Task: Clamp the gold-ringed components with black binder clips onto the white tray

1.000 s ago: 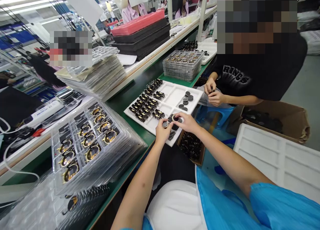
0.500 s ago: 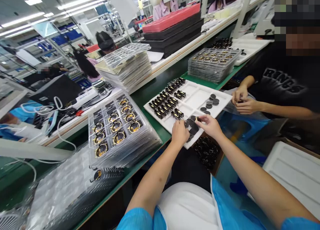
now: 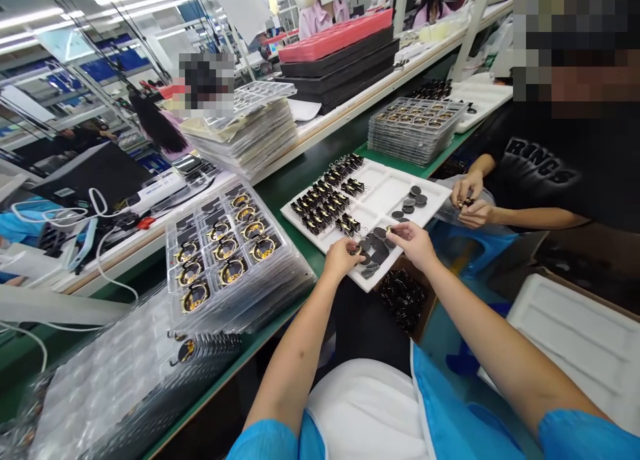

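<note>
Workbench (image 3: 280, 180) with its green top runs from lower left to upper right, crowded from end to end. Nearest me on the left sits a stack of clear blister trays (image 3: 225, 260) holding gold rings, and further along the bench another stack of clear trays (image 3: 417, 130) stands beyond the white tray. Behind those, dark foam sheets (image 3: 340, 67) under a pink one lie on the rear shelf. Across the corner a co-worker in a black shirt (image 3: 560, 173) holds both hands (image 3: 467, 203) together over something small, just beside the tray's far corner. Below the tray's edge an open box of black parts (image 3: 403, 297) sits near my knees. I keep both hands over the white tray (image 3: 380, 193), where rows of black clips (image 3: 325, 200) fill the left pockets. My left hand (image 3: 343, 257) rests curled on the near pocket, fingertips pressed together on one of the dark discs (image 3: 375, 247). My right hand (image 3: 413, 240) pinches a small piece I cannot make out above them.
</note>
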